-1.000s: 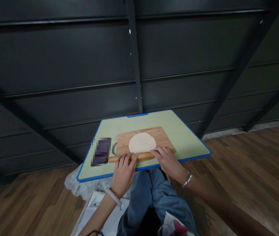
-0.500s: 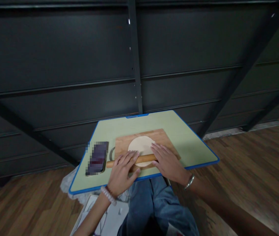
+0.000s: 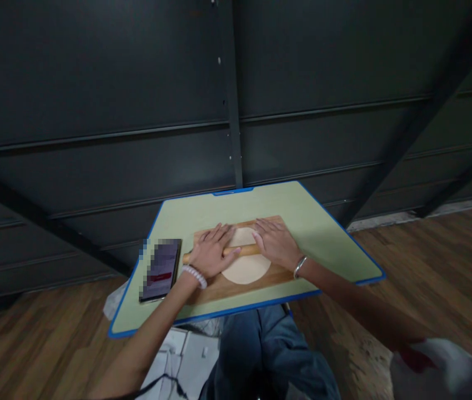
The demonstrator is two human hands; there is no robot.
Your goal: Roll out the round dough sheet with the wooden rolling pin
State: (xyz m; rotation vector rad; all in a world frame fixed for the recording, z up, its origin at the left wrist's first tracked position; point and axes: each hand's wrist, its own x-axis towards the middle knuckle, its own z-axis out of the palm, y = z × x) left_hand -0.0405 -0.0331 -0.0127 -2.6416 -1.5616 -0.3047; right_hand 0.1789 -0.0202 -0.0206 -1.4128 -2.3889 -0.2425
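A round, thin sheet of pale dough (image 3: 246, 270) lies flat on a wooden cutting board (image 3: 215, 289). Across the dough's upper half rests a wooden rolling pin (image 3: 249, 250), its left end jutting past my hand. My left hand (image 3: 212, 251) lies palm down over the left part of the pin, fingers stretched forward and thumb pointing right along it. Over the right part, my right hand (image 3: 276, 241) is flat too, its fingers extended past the pin and its thumb against it. That hand hides the pin's right end.
The board sits on a small pale-green table with a blue rim (image 3: 331, 233). A phone (image 3: 161, 270), partly blurred out, lies left of the board. Dark metal panels (image 3: 144, 83) rise behind the table. Below are my legs in jeans (image 3: 240, 350) and a white box (image 3: 198, 355).
Both hands and the rolling pin have moved away from me, from the dough's near part to its far part. More of the near dough shows now.
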